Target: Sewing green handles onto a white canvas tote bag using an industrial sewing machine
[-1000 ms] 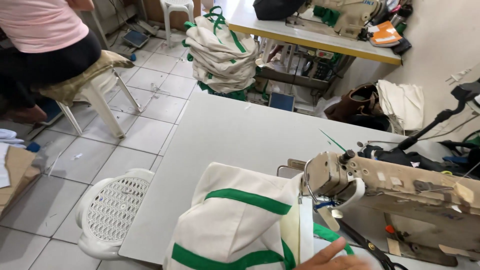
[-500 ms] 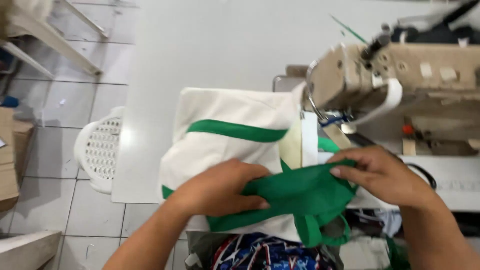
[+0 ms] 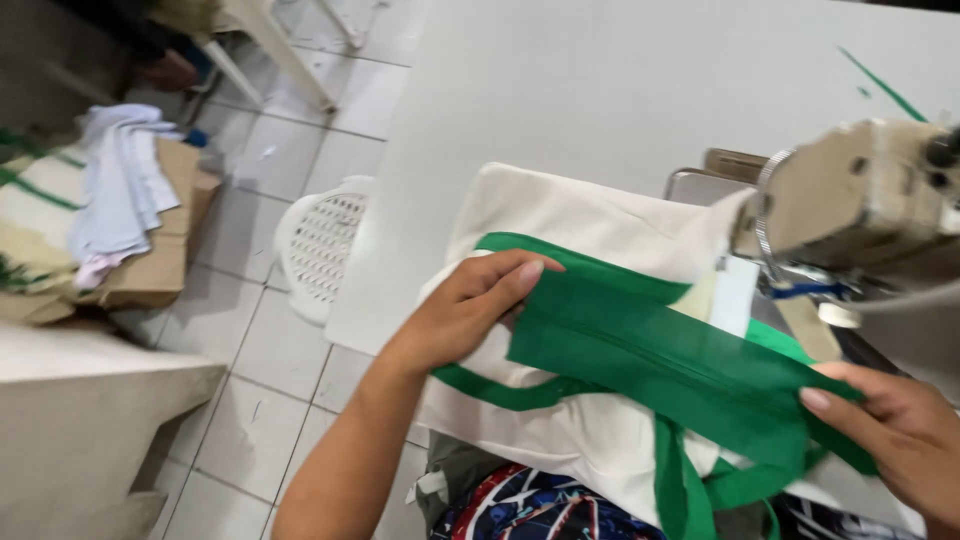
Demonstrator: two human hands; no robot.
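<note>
A cream cloth bag [image 3: 560,215] with green trim lies on the white sewing table [image 3: 600,80], its right side under the head of a beige sewing machine [image 3: 860,200]. Across it stretches a wide green fabric band [image 3: 660,360]. My left hand [image 3: 470,305] pinches the band's left end, thumb on top. My right hand [image 3: 895,425] grips the band's right end at the lower right. Thin green straps [image 3: 685,480] hang down toward my lap.
A white plastic basket [image 3: 320,240] stands on the tiled floor left of the table. Stacked cloth on a cardboard box [image 3: 120,220] sits at the far left, with a plastic chair leg [image 3: 270,40] and another person's foot behind it. A pale surface [image 3: 80,400] fills the lower left.
The view has dropped and moved in closer. My hands have spread apart and pulled the bunched green fabric out into a flat band across the bag.
</note>
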